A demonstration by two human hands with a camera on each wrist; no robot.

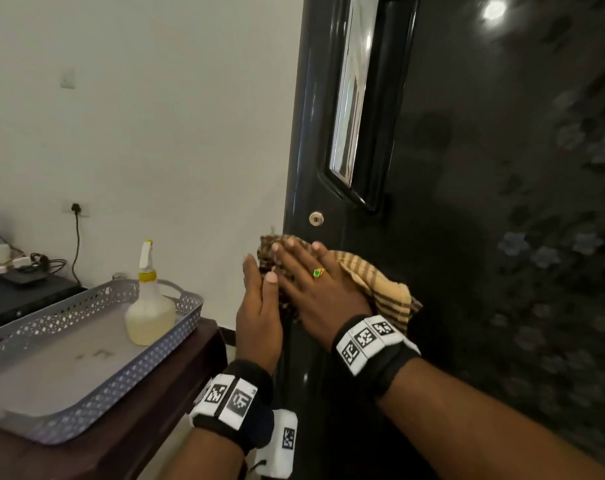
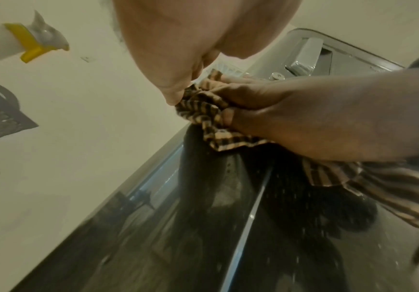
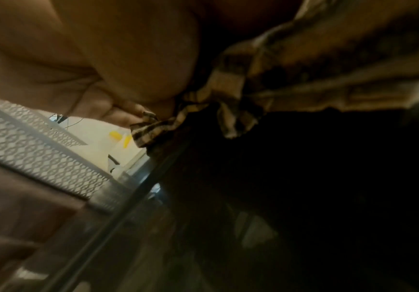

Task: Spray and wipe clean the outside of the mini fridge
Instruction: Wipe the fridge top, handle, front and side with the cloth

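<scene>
The black glossy mini fridge (image 1: 467, 168) fills the right side of the head view. A brown and tan checked cloth (image 1: 380, 282) lies against its door, just below the keyhole (image 1: 316, 218). My right hand (image 1: 308, 282) presses flat on the cloth with fingers spread. My left hand (image 1: 258, 306) stands at the door's left edge, fingers straight, with the thumb touching the cloth's bunched end. In the left wrist view the cloth (image 2: 203, 110) is crumpled between the left hand (image 2: 178, 49) and the right hand (image 2: 303, 122). In the right wrist view the cloth (image 3: 241, 94) hangs in folds under the palm.
A spray bottle (image 1: 150, 306) of pale yellow liquid stands in a grey perforated tray (image 1: 86, 403) on a dark wooden table (image 1: 155, 410) left of the fridge. Cables and a wall socket (image 1: 75, 207) are at the far left. The recessed handle (image 1: 363, 98) is above the hands.
</scene>
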